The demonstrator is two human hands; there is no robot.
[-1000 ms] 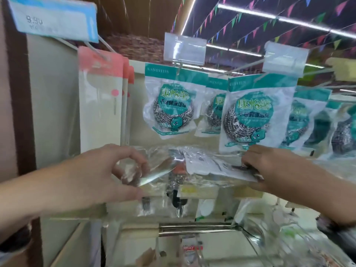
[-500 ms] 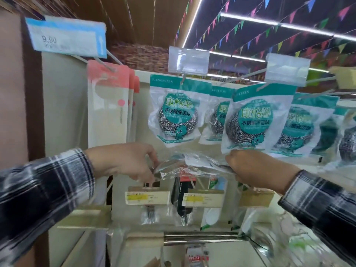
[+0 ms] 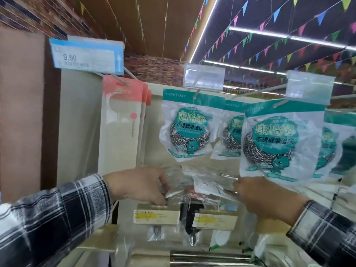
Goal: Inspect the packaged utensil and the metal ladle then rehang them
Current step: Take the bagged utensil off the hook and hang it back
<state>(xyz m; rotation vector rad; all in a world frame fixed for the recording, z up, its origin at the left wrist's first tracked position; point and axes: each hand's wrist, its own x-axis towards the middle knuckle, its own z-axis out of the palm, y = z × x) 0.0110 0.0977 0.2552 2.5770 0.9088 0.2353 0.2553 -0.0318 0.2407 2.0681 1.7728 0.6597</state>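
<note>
A packaged utensil (image 3: 204, 185) in a clear crinkled plastic sleeve with a white paper insert lies sideways between my hands, in front of the shelf. My left hand (image 3: 138, 185) pinches its left end, where a shiny metal part shows through the plastic. My right hand (image 3: 264, 197) grips its right end, just below the scourer packs. What kind of utensil it is cannot be told through the blur. I cannot pick out a separate metal ladle.
Teal-and-white steel scourer packs (image 3: 185, 124) hang on hooks above my hands. Pink-topped white packs (image 3: 121, 128) hang at the left under a blue 9.90 price tag (image 3: 86, 54). Yellow-marked price labels (image 3: 156, 216) and small hanging utensils (image 3: 190, 214) sit below. A metal bar (image 3: 210, 258) crosses the bottom.
Both hands have carried the package upward and further toward the shelf, and the view has tilted up. The grip on both ends is unchanged.
</note>
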